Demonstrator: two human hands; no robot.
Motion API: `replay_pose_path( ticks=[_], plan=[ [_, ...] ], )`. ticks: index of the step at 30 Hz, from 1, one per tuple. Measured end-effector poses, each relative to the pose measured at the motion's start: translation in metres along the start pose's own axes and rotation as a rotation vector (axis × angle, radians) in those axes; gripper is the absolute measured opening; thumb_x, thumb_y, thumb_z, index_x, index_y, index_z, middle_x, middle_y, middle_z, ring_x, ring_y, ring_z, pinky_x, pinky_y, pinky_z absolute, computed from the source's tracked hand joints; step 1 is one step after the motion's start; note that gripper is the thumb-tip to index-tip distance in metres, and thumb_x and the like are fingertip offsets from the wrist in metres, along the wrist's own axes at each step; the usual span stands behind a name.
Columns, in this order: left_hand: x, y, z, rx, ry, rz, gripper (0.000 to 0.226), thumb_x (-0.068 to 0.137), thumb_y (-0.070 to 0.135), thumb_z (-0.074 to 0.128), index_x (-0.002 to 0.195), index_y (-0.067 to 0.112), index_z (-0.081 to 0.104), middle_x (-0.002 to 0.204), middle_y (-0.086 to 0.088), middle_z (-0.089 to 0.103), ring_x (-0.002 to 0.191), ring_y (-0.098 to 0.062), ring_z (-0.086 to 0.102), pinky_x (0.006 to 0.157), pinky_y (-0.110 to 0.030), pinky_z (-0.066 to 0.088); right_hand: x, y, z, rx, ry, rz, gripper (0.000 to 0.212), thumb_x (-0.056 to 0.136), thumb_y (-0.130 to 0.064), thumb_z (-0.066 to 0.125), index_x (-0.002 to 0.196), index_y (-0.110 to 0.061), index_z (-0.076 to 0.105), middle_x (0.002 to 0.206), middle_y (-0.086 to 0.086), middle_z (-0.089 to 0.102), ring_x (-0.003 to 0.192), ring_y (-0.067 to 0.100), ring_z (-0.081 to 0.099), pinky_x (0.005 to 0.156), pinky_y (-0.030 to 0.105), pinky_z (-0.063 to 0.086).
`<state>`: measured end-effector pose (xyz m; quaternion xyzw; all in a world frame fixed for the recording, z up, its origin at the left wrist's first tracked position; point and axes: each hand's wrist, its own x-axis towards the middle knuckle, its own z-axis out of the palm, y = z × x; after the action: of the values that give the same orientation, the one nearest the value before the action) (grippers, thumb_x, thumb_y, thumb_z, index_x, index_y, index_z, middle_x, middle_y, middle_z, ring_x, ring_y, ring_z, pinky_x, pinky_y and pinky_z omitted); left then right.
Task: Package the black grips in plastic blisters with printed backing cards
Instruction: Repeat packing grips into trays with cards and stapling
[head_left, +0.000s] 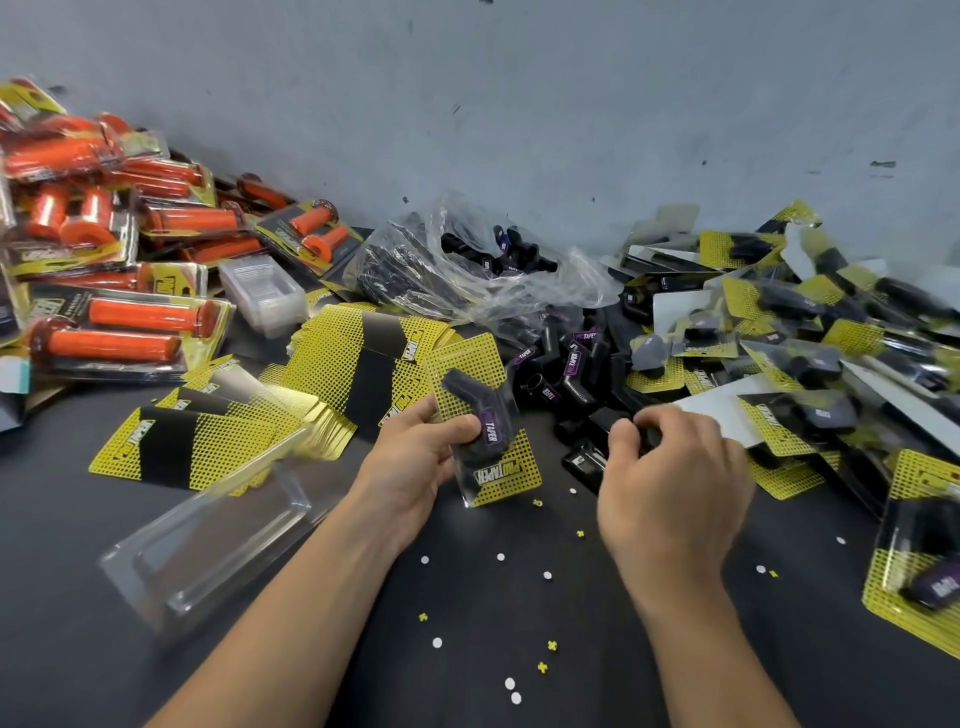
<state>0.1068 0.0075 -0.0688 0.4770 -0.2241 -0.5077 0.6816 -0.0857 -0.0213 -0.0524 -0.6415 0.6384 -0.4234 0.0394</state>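
My left hand (415, 462) holds a blister pack (485, 415) upright by its lower edge: a yellow dotted backing card with a black grip bearing a purple label under clear plastic. My right hand (670, 467) reaches into the heap of loose black grips (571, 364), its fingers curled around a black grip (647, 434) that they mostly hide. A fan of printed backing cards (358, 358) lies to the left of the pack. An empty clear blister (223, 540) lies at the lower left.
Packs of orange grips (119, 322) pile up at the left. Finished yellow packs (810, 338) cover the right side. A clear bag of black grips (467, 260) sits against the grey wall. Small white and yellow punch-outs (501, 557) dot the dark tabletop.
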Motion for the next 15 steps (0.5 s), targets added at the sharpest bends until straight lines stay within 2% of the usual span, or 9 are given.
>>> replay_pose_path(
  ticks=[1, 3, 4, 6, 8, 10, 12, 13, 15],
  plan=[
    [0.001, -0.001, 0.000, -0.015, 0.009, 0.018, 0.083, 0.089, -0.009, 0.069, 0.160, 0.002, 0.028, 0.150, -0.020, 0.051, 0.120, -0.033, 0.067, 0.105, -0.050, 0.053, 0.001, 0.001, 0.000, -0.100, -0.115, 0.047, 0.031, 0.104, -0.041, 0.046, 0.111, -0.020, 0.068, 0.108, 0.002, 0.068, 0.103, 0.028, 0.053, 0.092, 0.043, 0.036],
    [0.001, -0.002, 0.000, -0.045, 0.031, 0.053, 0.082, 0.088, -0.011, 0.068, 0.159, 0.002, 0.030, 0.146, -0.019, 0.056, 0.116, -0.032, 0.069, 0.104, -0.051, 0.053, 0.001, 0.000, -0.001, -0.106, -0.263, 0.071, 0.036, 0.106, -0.046, 0.036, 0.107, -0.022, 0.062, 0.098, -0.001, 0.064, 0.093, 0.025, 0.049, 0.091, 0.043, 0.036],
    [0.001, -0.001, 0.000, -0.047, 0.029, 0.067, 0.072, 0.089, -0.012, 0.066, 0.154, 0.001, 0.039, 0.139, -0.019, 0.063, 0.112, -0.032, 0.071, 0.103, -0.051, 0.054, 0.000, -0.001, -0.002, -0.045, -0.296, 0.056, 0.030, 0.105, -0.047, 0.037, 0.102, -0.025, 0.058, 0.090, -0.004, 0.060, 0.087, 0.023, 0.046, 0.088, 0.042, 0.037],
    [-0.001, 0.001, -0.001, -0.033, 0.032, 0.111, 0.045, 0.090, -0.014, 0.062, 0.131, 0.003, 0.063, 0.116, -0.017, 0.076, 0.099, -0.028, 0.075, 0.094, -0.044, 0.059, -0.005, -0.004, -0.004, 0.032, -0.346, 0.008, 0.019, 0.099, -0.050, 0.047, 0.095, -0.032, 0.050, 0.081, -0.011, 0.055, 0.078, 0.018, 0.045, 0.081, 0.038, 0.037],
    [0.000, 0.004, -0.004, -0.051, 0.056, 0.153, 0.033, 0.090, -0.014, 0.059, 0.113, 0.007, 0.070, 0.103, -0.011, 0.079, 0.088, -0.021, 0.076, 0.080, -0.034, 0.062, -0.011, -0.009, -0.007, 0.011, -0.362, -0.075, 0.024, 0.090, -0.055, 0.059, 0.095, -0.035, 0.045, 0.076, -0.017, 0.050, 0.072, 0.006, 0.043, 0.081, 0.036, 0.035],
    [0.001, 0.008, -0.007, -0.111, 0.064, 0.157, 0.032, 0.091, -0.013, 0.059, 0.111, 0.010, 0.069, 0.103, -0.009, 0.079, 0.087, -0.018, 0.076, 0.083, -0.035, 0.061, -0.018, -0.010, -0.004, -0.040, -0.390, -0.129, 0.045, 0.082, -0.057, 0.070, 0.107, -0.034, 0.041, 0.088, -0.017, 0.056, 0.082, 0.006, 0.050, 0.088, 0.035, 0.036],
    [0.003, 0.010, -0.009, -0.158, 0.058, 0.156, 0.031, 0.091, -0.011, 0.059, 0.107, 0.013, 0.068, 0.099, -0.005, 0.079, 0.085, -0.015, 0.076, 0.085, -0.035, 0.060, -0.022, -0.010, 0.002, -0.160, -0.473, -0.127, 0.069, 0.079, -0.061, 0.072, 0.129, -0.029, 0.038, 0.119, -0.008, 0.062, 0.113, 0.019, 0.057, 0.100, 0.038, 0.038],
    [0.003, 0.010, -0.010, -0.170, 0.050, 0.155, 0.030, 0.090, -0.010, 0.060, 0.105, 0.015, 0.069, 0.097, -0.003, 0.079, 0.084, -0.013, 0.075, 0.085, -0.034, 0.059, -0.023, -0.009, 0.004, -0.218, -0.505, -0.123, 0.075, 0.080, -0.064, 0.070, 0.136, -0.027, 0.037, 0.128, -0.006, 0.060, 0.123, 0.021, 0.054, 0.103, 0.039, 0.038],
    [0.003, 0.011, -0.009, -0.212, 0.010, 0.155, 0.030, 0.086, -0.009, 0.062, 0.103, 0.016, 0.069, 0.097, -0.002, 0.079, 0.084, -0.012, 0.075, 0.081, -0.032, 0.059, -0.022, -0.007, 0.006, -0.223, -0.511, -0.118, 0.073, 0.079, -0.064, 0.070, 0.136, -0.026, 0.043, 0.128, -0.006, 0.060, 0.123, 0.020, 0.054, 0.101, 0.038, 0.041]
  ],
)
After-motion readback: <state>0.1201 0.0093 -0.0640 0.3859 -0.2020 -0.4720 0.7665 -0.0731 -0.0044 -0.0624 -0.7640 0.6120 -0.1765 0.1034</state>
